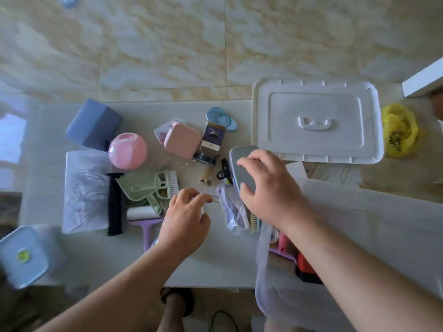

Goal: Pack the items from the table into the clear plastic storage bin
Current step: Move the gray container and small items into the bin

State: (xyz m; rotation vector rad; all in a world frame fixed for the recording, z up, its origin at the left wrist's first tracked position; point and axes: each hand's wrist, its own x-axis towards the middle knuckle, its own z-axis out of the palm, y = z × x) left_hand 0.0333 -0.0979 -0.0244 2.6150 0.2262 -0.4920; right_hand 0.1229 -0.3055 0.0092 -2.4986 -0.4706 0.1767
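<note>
The clear plastic storage bin stands at the table's right front, holding several items, among them a red one. My right hand hovers with fingers spread over a grey flat case near the bin's far left corner; whether it touches the case is unclear. My left hand is over the table centre, fingertips pinched on a thin wire ring. Beside it lies a clear packet. Loose items farther left: a pink ball, a pink box, a green dustpan set and a purple lint roller.
The bin's white lid lies at the back right. A blue box, white sheet, black bar, blue discs and a small purple pack lie on the table. A blue-lidded container sits front left. A yellow bag lies on the floor.
</note>
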